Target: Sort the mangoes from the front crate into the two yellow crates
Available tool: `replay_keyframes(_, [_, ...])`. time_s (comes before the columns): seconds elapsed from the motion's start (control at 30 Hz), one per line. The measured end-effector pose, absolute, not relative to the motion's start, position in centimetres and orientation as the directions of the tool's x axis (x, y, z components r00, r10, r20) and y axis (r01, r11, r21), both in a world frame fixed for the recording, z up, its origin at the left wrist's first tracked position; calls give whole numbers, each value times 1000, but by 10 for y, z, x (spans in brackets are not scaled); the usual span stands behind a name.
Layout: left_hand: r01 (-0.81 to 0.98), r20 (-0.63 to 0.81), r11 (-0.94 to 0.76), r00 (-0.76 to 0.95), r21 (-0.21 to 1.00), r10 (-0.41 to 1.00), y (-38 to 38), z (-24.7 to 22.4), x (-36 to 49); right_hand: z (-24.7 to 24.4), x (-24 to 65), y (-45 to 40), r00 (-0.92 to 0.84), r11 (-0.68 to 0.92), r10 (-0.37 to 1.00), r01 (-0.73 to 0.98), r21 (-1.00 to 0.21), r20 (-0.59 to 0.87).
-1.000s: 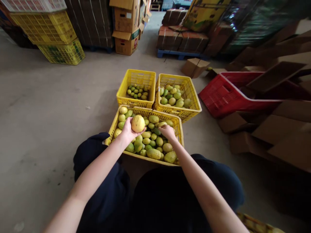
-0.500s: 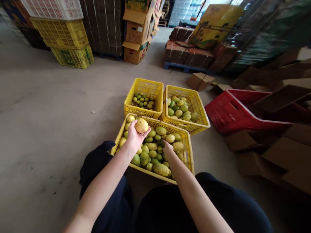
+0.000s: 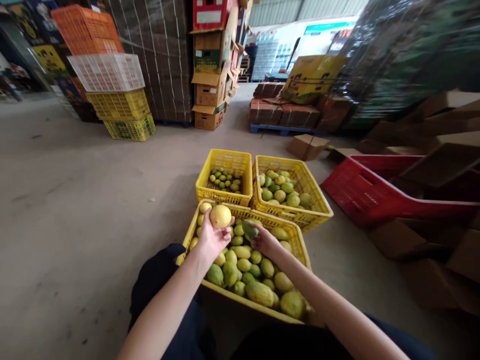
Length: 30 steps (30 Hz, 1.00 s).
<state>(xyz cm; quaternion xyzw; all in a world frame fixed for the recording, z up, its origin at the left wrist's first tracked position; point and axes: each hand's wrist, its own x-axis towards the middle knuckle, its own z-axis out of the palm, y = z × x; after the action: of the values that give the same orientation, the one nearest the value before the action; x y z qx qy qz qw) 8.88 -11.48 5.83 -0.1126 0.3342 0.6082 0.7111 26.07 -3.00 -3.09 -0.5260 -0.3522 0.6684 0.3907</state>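
In my left hand [image 3: 213, 239] rests a round yellow lemon [image 3: 220, 216], held above the near crate with the fingers curled under it. My right hand [image 3: 265, 241] grips a dark green lemon [image 3: 249, 228] just over the pile. Below both hands the near yellow crate [image 3: 258, 311] is full of green and yellow lemons [image 3: 243, 252], some large and knobbly. Behind it stand two more yellow crates: the left one [image 3: 225, 196] has a few small green fruits on its bottom, and the right one [image 3: 296, 216] carries a layer of larger lemons.
A red crate [image 3: 348, 192] with cardboard in it stands to the right, among loose cardboard boxes [image 3: 420, 280]. Stacked crates [image 3: 120, 105] and a column of cartons [image 3: 208, 95] rise at the back left. Flattened cardboard [image 3: 300, 115] lies on a blue pallet [image 3: 277, 130].
My right hand has lifted a green lemon from the pile. My left hand still holds the yellow one. The view has tilted up, so the crates sit lower in the picture.
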Motion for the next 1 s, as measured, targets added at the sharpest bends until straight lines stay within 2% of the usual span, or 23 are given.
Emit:
replay_keyframes(0.1, [-932,-601,248,41,265,798,-114,61,95,9,266,-31,-282,-505,848,-178,-844,-448])
replay_keyframes(0.17, [-930,-587,249,45,271,808,-111,60,99,31,271,-40,-414,-470,838,-219,-855,-355])
replay_keyframes(0.23, [-931,-576,245,46,272,816,-107,57,102,44,275,-52,-466,-395,851,-263,-880,-243])
replay_keyframes(0.33, [-932,-540,225,37,286,841,-102,50,107,48,279,-64,-393,-305,901,-277,-911,-182])
replay_keyframes(0.53, [-896,-401,119,-70,428,913,-99,49,119,50,287,-64,-308,-119,949,-162,-980,-64])
replay_keyframes(0.67, [-866,-391,89,-128,492,912,-93,51,121,55,291,-67,-257,-37,966,-105,-994,-9])
replay_keyframes(0.83, [-684,-209,-147,-409,714,888,-87,51,122,54,289,-74,-279,91,957,12,-996,84])
replay_keyframes(1.0, [-558,-91,-224,-481,799,872,-89,52,127,50,287,-78,-292,245,935,124,-962,201])
